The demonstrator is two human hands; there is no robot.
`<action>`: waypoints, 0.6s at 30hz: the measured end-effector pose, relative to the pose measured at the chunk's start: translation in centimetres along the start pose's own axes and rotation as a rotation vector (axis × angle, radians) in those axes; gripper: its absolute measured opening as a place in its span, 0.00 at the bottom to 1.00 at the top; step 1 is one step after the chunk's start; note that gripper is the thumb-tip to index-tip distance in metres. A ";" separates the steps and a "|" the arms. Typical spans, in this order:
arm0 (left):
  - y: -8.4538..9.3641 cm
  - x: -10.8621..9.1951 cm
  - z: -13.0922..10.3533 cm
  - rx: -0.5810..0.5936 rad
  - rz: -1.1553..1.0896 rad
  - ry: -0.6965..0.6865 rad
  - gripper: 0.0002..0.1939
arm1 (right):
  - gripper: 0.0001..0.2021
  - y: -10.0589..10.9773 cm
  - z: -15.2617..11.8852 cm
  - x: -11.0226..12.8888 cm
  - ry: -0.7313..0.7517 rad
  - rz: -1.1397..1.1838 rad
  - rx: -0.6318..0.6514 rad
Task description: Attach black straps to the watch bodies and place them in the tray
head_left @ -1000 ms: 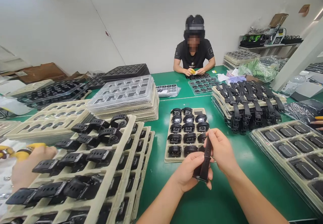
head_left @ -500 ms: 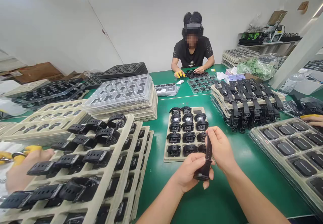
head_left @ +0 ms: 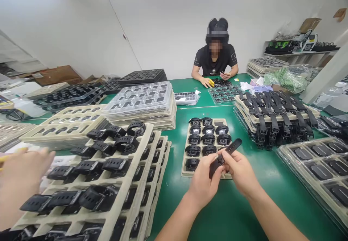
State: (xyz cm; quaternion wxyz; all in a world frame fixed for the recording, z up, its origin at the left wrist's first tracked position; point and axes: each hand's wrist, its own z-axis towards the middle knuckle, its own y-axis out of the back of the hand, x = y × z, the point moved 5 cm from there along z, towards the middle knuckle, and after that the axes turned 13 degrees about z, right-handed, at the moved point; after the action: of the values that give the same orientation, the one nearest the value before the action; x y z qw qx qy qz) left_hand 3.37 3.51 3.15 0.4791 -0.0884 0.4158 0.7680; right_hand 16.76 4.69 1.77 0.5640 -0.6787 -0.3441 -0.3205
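Observation:
Between my two hands is a black smartwatch (head_left: 216, 165), its strap sticking up toward the upper right. My left hand (head_left: 204, 177) is closed around the watch's body, which the fingers partly cover. My right hand (head_left: 239, 168) pinches the strap near its middle with thumb and fingers. Just beyond the hands lies a cream tray (head_left: 183, 161) with rows of black watches, their straps looped and undersides facing up. One cell at its far right corner shows no watch. My hands hide the tray's near right corner.
Left stand stacked cream trays of watches (head_left: 127, 165), with another person's blurred hand (head_left: 24, 172) beside them. Clear-lidded trays (head_left: 141, 96) are piled behind. On the right are a strap-covered stack (head_left: 274, 107) and a tray of dark cases (head_left: 320, 172). A co-worker (head_left: 216, 58) sits opposite.
The strap has swung from upright to slanting right, and my right hand has come down it, closer to my left. The view has shifted slightly. The co-worker opposite has lifted one hand with a small item.

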 end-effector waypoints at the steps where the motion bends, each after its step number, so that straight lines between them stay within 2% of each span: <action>1: 0.1 -0.2 0.0 -0.029 -0.003 -0.048 0.19 | 0.25 -0.2 0.0 -0.2 -0.018 0.055 -0.009; 4: 0.5 -0.8 0.2 -0.093 0.003 -0.163 0.16 | 0.24 -0.4 -0.2 -0.3 -0.029 0.118 -0.025; 8: 0.7 -1.0 0.3 -0.134 0.097 -0.188 0.16 | 0.24 0.0 -0.4 -0.1 0.027 0.027 -0.030; 13: 0.9 -0.6 0.2 -0.144 0.281 -0.113 0.11 | 0.24 0.3 -0.6 0.1 0.156 -0.207 0.012; 16: 0.8 -0.1 0.4 -0.108 0.261 -0.054 0.10 | 0.23 -0.2 -1.1 0.6 0.307 -0.371 0.115; 18: 0.5 0.3 0.5 -0.038 0.171 0.022 0.11 | 0.18 -0.5 -1.6 0.7 0.370 -0.416 0.190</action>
State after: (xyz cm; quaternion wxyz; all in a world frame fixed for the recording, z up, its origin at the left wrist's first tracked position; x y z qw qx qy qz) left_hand 2.97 3.98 3.63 0.4055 -0.0703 0.4124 0.8128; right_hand 16.65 3.29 2.93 0.6003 -0.4678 -0.3956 -0.5142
